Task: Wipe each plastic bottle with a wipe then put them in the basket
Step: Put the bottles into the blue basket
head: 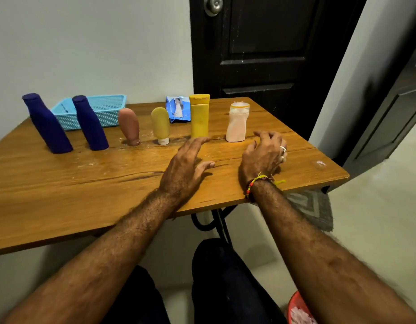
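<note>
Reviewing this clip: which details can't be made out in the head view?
- Basket interior: two blue bottles stand in front of it.
- Wipes pack: print too small to read; the tall yellow bottle covers its right edge.
- Bottle labels: none legible.
- Red container: cut off by the bottom edge.
- Right hand fingertips: curled under, contact with the table unclear.

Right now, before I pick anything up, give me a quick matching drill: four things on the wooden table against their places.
1. light blue perforated plastic basket
2. blue wipes packet
3. white waisted plastic bottle
4. brown rounded plastic tube

a. behind the tall yellow bottle
b. nearest the right hand
c. back left, by the wall
d. standing on its cap

Pairs: 1-c, 2-a, 3-b, 4-d
</note>
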